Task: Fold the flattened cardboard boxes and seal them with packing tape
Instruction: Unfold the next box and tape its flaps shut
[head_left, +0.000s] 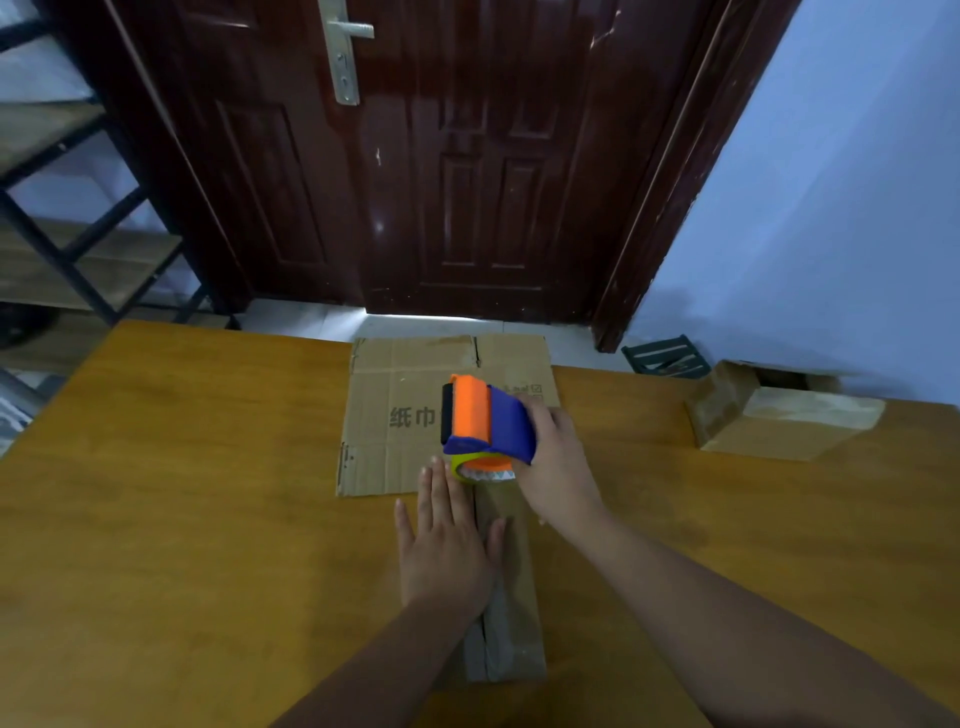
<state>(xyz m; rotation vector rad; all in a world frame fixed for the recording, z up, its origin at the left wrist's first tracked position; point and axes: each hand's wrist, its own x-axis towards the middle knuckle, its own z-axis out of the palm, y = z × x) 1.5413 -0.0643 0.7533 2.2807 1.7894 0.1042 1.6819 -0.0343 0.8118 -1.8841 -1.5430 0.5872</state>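
A dark red panelled door (467, 182) with a metal handle fills the back of the room, with a pale blue wall (831, 208) to its right and a black-framed shelf rack (62, 249) to its left, blurred and cut off by the edge. Below them an orange-brown wooden table (208, 519) takes up the lower half of the view.

1 flattened cardboard box (395, 415) lies at the table's far edge, printed with 2 readable characters; the rest of the print is hidden. At the far right stands a closed taped box (769, 426). A dark object (667, 356) on the floor behind it is too unclear to name.

A narrow folded box (514, 623) lies in the middle, running from the near edge toward the flat sheet, a strip of tape along its centre seam. Its left part is hidden under the forearm.

Both bare forearms reach in from below. The left hand (447, 545) lies palm down on the folded box, fingers straight and slightly spread. The right hand (556, 467) grips the blue handle of an orange and blue tape dispenser (483, 421), held at the box's far end; its fingers curl round the handle and are mostly hidden behind it. The tape roll (483, 467) shows only partly beneath.
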